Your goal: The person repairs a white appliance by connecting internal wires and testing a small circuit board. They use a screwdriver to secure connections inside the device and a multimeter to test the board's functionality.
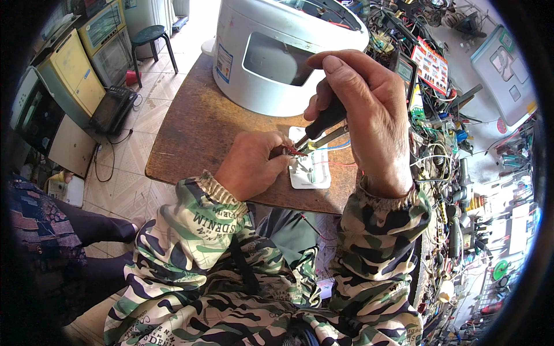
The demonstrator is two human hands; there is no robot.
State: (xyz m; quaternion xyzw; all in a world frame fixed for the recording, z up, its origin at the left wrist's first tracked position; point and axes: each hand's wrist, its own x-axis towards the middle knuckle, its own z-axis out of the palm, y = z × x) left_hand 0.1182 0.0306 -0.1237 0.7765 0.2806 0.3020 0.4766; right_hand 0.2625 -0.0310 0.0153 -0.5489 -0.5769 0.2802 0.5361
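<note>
My right hand (363,109) grips a black-handled soldering iron (324,122), its metal shaft slanting down-left toward a small white circuit board (311,170) on the brown wooden table (196,127). At the iron's tip, my left hand (254,161) pinches a thin red wire (295,151), resting on the table beside the board. Blue and red wires trail from the board to the right. Both sleeves are camouflage-patterned.
A large white plastic appliance shell (277,52) stands at the back of the table. A cluttered bench (456,144) of cables, tools and parts fills the right side. On the left stand a black stool (151,36), old screens and boxes (69,75); another person's legs (75,230) are nearby.
</note>
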